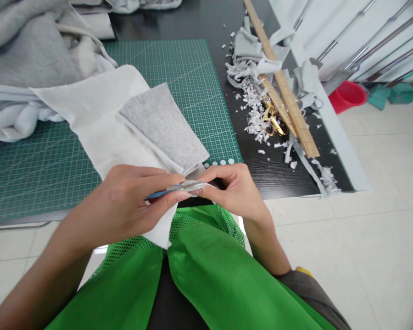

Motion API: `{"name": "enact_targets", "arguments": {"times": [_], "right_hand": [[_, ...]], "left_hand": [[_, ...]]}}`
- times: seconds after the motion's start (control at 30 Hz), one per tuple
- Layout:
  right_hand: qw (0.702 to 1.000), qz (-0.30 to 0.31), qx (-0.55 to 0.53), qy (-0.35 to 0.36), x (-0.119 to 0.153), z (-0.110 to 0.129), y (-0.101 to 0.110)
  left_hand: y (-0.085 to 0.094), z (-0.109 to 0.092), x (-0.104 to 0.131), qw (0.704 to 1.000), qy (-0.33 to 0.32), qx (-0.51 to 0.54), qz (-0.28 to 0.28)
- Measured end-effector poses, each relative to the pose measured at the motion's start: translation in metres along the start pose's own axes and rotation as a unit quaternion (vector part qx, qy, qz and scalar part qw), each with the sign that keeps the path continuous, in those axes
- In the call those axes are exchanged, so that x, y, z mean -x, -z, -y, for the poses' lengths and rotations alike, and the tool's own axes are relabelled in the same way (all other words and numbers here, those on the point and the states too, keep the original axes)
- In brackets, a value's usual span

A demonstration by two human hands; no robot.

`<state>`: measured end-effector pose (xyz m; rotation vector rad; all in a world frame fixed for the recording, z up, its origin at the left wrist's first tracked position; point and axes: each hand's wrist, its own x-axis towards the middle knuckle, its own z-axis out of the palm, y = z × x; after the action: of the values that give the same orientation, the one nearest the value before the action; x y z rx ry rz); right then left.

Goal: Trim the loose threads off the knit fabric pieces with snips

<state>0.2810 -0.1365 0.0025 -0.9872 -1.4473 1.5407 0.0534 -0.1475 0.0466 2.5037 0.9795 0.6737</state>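
Between the thumb and fingers of my left hand [134, 201] is a small tool with a blue handle [160, 194]. Its metal end touches the edge of a folded piece of fabric. My right hand [232, 188] pinches that fabric edge, close to my left fingertips. A grey fabric piece [168, 126] extends up and away from my hands. Under it lies a larger off-white fabric [103, 114], part of which hangs below my left hand over the table's front edge.
A green cutting mat [199, 82] covers much of the black table. Grey fabric [27, 50] is piled at left. Wooden rulers [296, 117], gold scissors [273, 121] and white scraps [256, 105] lie at right. Beyond the table stands a red bucket [347, 96] on the floor.
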Motion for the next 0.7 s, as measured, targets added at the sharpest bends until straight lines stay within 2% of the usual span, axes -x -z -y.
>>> {"name": "enact_targets", "arguments": {"times": [0.27,0.7], "right_hand": [[1.0,0.008,0.004,-0.013,0.001,0.0,0.0],[0.999,-0.01,0.034,0.008,0.001,-0.002,-0.001]], "left_hand": [[-0.003,-0.004,-0.004,1.0,0.005,-0.01,-0.006],[0.01,-0.006,0.008,0.998,0.042,-0.045,0.015]]}}
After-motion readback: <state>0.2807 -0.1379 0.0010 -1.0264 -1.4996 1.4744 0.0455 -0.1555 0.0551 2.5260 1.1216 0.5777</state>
